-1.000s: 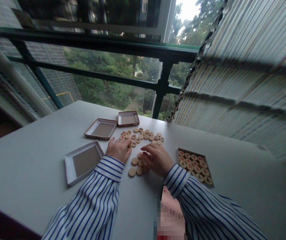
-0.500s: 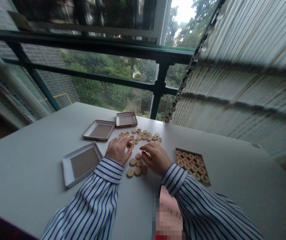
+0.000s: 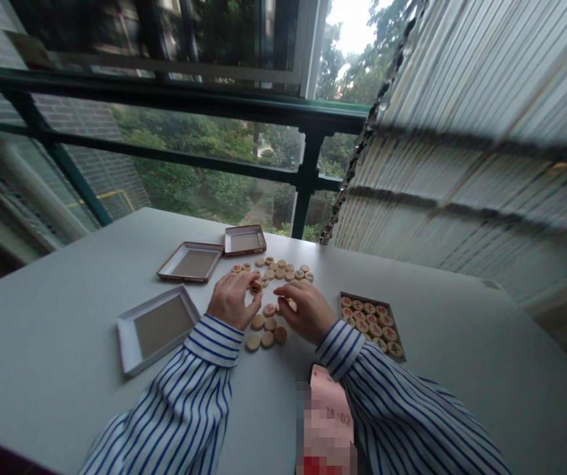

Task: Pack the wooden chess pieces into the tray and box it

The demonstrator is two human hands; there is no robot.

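Observation:
My left hand (image 3: 231,297) has its fingers curled around a round wooden xiangqi piece (image 3: 256,288) with a dark character, held between thumb and fingertips. To its right, my right hand (image 3: 307,309) hovers low over the table, index finger and thumb a little apart, with no piece visible between them. Under and just in front of it are several loose pieces, most showing plain tops, with one red-marked piece (image 3: 269,309) among them. More loose pieces (image 3: 280,273) spread out beyond both hands. The fingers of each hand partly cover some pieces.
A box tray (image 3: 400,343) with rows of red- and black-marked pieces lies on the right. Three shallow trays or lids stand leftward: a white one (image 3: 125,346), a brown-rimmed one (image 3: 164,262) and a smaller one (image 3: 246,251). A phone (image 3: 327,396) lies near my right forearm.
The whole view has shifted slightly, so things on the table appear a little further left. My left hand still grips its piece; the right thumb and index finger have barely moved.

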